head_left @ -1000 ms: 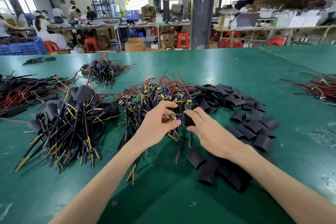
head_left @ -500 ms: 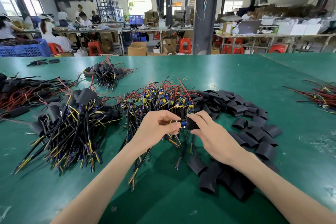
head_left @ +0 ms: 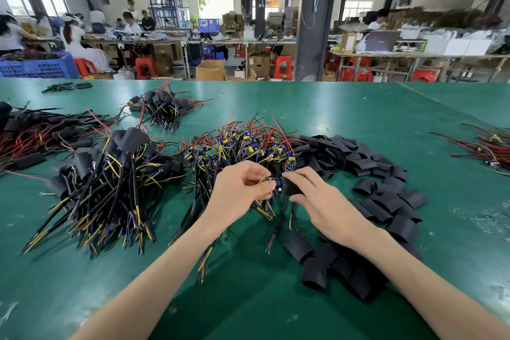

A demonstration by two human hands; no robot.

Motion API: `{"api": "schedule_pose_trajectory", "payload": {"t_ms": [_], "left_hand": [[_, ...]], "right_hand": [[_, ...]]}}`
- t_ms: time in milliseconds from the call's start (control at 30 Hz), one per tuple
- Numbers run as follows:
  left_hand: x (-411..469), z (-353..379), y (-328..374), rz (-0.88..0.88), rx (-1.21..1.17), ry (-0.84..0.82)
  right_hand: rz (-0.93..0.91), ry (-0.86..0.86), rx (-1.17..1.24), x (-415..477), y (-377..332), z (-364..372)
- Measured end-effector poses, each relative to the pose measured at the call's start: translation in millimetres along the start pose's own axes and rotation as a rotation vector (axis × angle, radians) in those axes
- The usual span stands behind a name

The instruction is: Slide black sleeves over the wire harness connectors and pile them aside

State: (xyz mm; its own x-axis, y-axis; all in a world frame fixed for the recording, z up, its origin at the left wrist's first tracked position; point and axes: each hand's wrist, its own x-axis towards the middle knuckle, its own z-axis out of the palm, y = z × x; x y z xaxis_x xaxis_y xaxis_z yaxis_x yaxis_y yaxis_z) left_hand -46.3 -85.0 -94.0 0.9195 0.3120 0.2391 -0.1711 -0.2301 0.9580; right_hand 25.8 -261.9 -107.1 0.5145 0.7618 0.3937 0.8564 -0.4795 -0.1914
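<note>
My left hand (head_left: pixel 238 190) pinches a wire harness connector (head_left: pixel 271 181) with a small blue part at its tip. My right hand (head_left: pixel 327 205) holds a black sleeve (head_left: pixel 289 187) by thumb and fingers, its open end right at the connector's tip. Both hands hover over the green table (head_left: pixel 358 107), in front of the heap of bare harnesses (head_left: pixel 242 146). Loose black sleeves (head_left: pixel 367 174) curve around to the right and down to the near side. A pile of sleeved harnesses (head_left: pixel 110 179) lies to the left.
A smaller sleeved bundle (head_left: pixel 162 107) lies farther back. Red-and-black wires (head_left: pixel 36 132) spread along the left edge and another wire bunch (head_left: pixel 488 149) sits at the far right. Beyond the table are a pillar, benches, red stools and seated people.
The sleeve in my right hand has closed up to the connector in my left hand. Both hands stay at the same spot while the camera has tilted slightly upward.
</note>
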Motion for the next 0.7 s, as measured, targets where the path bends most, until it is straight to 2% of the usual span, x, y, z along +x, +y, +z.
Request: {"api": "schedule_pose_trajectory", "payload": {"t_ms": [200,367,500,700], "left_hand": [[-1.4,1.0,-0.8,0.065,0.067,0.010],[-2.6,2.1,-0.6,0.001,0.001,-0.065],[-1.8,-1.6,0.9,-0.076,-0.032,-0.046],[-4.3,1.5,3.8,-0.014,0.209,-0.045]], "right_hand": [[0.019,0.004,0.142,-1.5,-0.1,-2.3],[0.010,0.014,0.165,-2.5,-4.4,-1.4],[0.020,0.034,0.164,-1.7,-4.8,-2.9],[-0.001,0.010,0.152,-3.0,-8.2,-0.1]]}}
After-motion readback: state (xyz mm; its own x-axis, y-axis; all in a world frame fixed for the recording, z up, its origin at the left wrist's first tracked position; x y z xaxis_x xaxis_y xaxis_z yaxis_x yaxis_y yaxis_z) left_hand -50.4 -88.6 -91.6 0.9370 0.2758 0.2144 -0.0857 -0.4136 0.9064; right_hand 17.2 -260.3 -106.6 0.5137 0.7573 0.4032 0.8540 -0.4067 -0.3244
